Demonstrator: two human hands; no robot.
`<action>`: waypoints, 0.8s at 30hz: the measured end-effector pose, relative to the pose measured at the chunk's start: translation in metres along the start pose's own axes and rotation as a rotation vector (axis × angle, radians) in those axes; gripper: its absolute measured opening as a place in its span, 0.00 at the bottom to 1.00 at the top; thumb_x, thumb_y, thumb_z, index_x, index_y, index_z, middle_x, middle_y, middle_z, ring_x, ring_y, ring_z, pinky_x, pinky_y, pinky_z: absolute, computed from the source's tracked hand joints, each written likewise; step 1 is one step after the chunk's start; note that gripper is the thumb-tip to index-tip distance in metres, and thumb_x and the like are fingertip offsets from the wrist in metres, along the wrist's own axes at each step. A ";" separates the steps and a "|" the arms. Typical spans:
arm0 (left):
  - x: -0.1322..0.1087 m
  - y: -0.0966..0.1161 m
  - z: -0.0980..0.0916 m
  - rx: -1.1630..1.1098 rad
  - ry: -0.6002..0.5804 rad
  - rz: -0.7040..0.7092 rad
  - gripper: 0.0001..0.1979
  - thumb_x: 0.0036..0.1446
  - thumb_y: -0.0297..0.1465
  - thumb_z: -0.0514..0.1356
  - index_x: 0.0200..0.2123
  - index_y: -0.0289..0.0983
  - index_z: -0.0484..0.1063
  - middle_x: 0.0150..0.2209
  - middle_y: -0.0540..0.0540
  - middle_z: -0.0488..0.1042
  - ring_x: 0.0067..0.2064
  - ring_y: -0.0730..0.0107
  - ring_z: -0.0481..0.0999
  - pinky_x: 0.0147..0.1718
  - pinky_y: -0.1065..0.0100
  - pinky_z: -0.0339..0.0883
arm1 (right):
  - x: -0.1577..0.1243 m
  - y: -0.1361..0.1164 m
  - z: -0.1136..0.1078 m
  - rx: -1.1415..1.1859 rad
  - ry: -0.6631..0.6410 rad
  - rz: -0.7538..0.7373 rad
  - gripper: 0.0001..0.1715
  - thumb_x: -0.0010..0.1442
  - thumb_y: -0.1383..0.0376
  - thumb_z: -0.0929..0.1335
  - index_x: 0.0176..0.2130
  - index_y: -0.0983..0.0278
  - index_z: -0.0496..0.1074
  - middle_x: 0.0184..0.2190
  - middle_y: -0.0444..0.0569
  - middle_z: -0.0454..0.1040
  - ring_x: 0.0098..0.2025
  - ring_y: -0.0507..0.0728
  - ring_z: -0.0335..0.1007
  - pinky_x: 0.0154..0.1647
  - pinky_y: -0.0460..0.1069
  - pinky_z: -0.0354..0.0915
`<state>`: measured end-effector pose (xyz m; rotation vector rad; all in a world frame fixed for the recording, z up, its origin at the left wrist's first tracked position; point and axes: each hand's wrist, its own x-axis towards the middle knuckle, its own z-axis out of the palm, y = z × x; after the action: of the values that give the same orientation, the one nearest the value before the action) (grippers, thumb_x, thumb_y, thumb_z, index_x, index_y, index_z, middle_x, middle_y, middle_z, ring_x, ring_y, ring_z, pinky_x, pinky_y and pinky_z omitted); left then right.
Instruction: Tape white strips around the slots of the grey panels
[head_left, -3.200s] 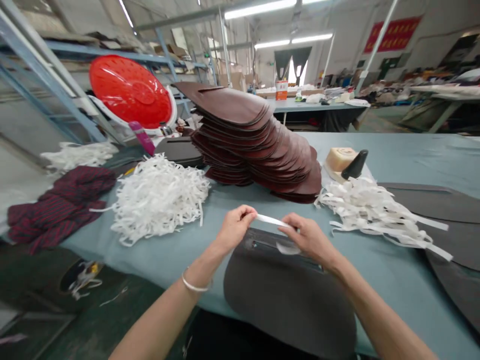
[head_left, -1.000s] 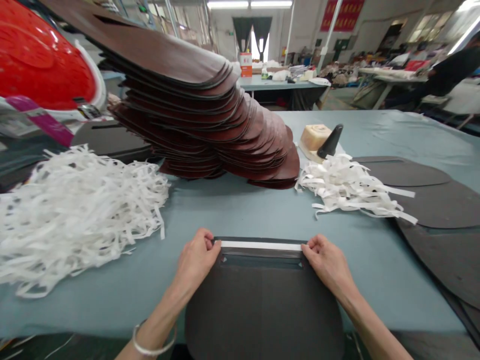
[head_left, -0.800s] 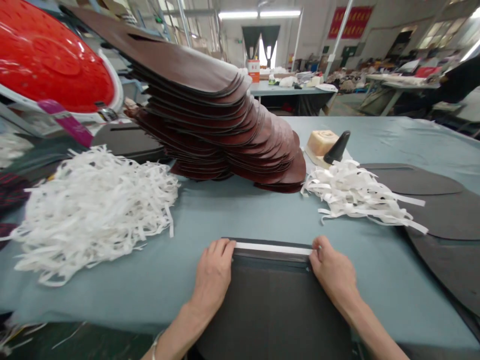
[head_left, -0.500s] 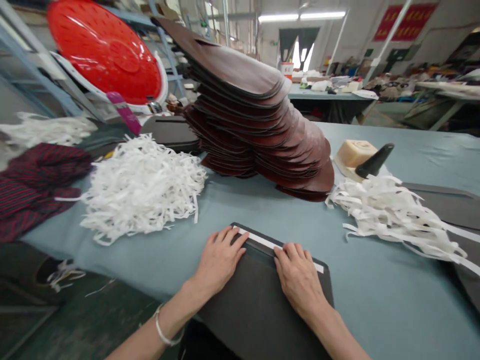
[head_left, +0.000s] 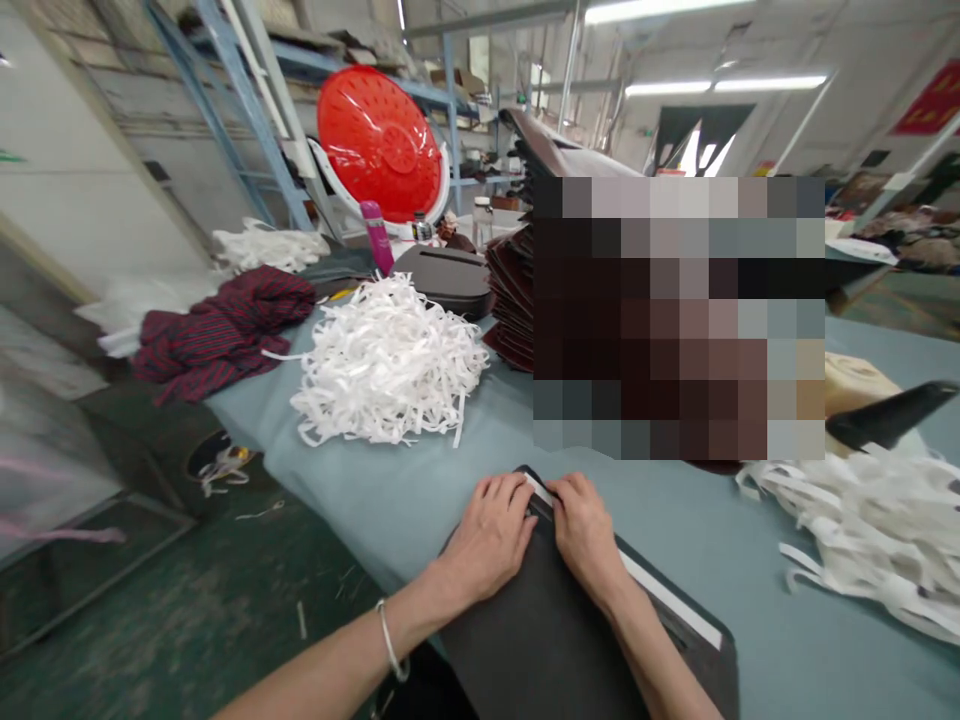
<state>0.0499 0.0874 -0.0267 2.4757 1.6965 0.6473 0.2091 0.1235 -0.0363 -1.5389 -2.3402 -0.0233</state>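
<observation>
A dark grey flat panel [head_left: 540, 640] with rounded corners lies on the table edge in front of me. A white strip [head_left: 667, 595] runs along its far edge. My left hand [head_left: 491, 530] rests flat on the panel near its far left corner, fingertips at the strip's end. Close beside it, my right hand [head_left: 589, 535] has its fingers curled over the panel's far edge, thumb side at the strip. What lies under the right fingertips is partly hidden. Past the right hand, the strip lies uncovered toward the right corner.
A heap of white strips [head_left: 390, 370] lies ahead on the left, more white strips [head_left: 885, 530] on the right. Behind stands a stack of brown pieces [head_left: 511, 295], largely pixelated. A tape roll with black handle [head_left: 892, 415] is at right, a striped cloth [head_left: 232, 325] at left.
My right hand has slid left along the strip, close to my left hand, exposing the strip's right part. The view has turned left, and the panel now lies more slanted.
</observation>
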 end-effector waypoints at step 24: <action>0.002 -0.004 0.000 0.074 -0.031 0.146 0.23 0.60 0.27 0.49 0.60 0.35 0.58 0.60 0.42 0.63 0.65 0.58 0.53 0.58 0.54 0.50 | -0.162 0.114 -0.062 -0.140 0.053 -0.166 0.11 0.62 0.69 0.61 0.44 0.63 0.67 0.38 0.52 0.69 0.40 0.58 0.65 0.41 0.52 0.65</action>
<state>0.0469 0.0906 -0.0273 2.6656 1.5685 0.5644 0.3855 0.0147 -0.0433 -1.3825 -2.4624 -0.2697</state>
